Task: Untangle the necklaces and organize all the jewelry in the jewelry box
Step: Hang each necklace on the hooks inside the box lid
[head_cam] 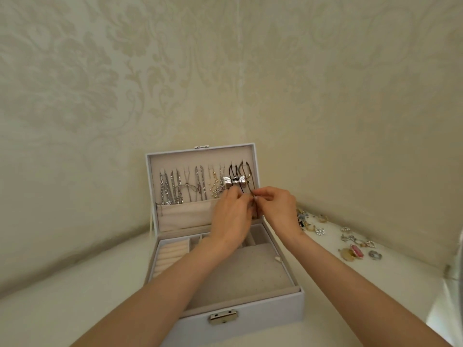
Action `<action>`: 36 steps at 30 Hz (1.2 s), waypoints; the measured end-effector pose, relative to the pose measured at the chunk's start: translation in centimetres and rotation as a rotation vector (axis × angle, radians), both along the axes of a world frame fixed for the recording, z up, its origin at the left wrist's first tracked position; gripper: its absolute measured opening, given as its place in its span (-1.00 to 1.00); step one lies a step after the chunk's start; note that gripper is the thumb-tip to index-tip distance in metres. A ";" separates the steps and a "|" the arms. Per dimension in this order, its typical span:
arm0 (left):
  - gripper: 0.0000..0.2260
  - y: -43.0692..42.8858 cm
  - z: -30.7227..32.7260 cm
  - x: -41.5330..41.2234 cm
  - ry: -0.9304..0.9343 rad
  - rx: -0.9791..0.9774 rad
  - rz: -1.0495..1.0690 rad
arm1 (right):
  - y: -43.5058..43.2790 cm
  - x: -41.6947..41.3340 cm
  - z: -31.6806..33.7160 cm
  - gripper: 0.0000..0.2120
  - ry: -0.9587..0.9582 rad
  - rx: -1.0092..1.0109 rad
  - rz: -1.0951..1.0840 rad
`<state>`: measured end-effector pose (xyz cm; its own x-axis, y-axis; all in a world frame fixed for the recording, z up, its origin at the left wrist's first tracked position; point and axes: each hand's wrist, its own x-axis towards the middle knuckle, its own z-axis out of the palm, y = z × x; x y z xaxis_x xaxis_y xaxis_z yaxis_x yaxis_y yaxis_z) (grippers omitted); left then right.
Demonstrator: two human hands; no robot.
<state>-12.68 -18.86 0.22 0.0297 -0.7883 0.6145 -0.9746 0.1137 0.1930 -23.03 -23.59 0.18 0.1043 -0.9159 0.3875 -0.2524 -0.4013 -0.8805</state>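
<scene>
1. The cord necklace (251, 187) is pinched by the curled fingers of the left hand (231, 214) and the right hand (278, 209), which are held close together.
2. It is hung from the rightmost hooks of the jewelry box (275, 311) lid, beside a bow pendant (231, 182).
3. Hanging necklaces is judged to be the step in hand. Tucking the cord's tail into the lid pocket (185, 214) is called for next.
4. Loose jewelry (350, 241) is left on the table (75, 296), still to be sorted.
</scene>
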 end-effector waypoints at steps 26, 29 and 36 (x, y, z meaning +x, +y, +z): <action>-0.59 0.4 -1.5 1.0 -0.074 0.001 0.042 | 0.2 0.5 -1.0 -0.75 0.922 -0.373 -0.140; -0.62 0.5 -1.4 0.9 -0.066 0.027 0.016 | -0.1 0.3 -1.2 -0.77 0.861 -0.363 -0.088; -0.75 0.4 -0.8 1.8 0.178 0.056 -0.022 | 0.5 0.2 -0.6 -0.76 0.889 -0.376 -0.219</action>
<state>-10.88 -18.42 -0.60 0.1165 -0.8227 0.5564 -0.9217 0.1191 0.3691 -22.79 -23.12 -0.46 0.3410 -0.7831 0.5201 -0.8620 -0.4812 -0.1594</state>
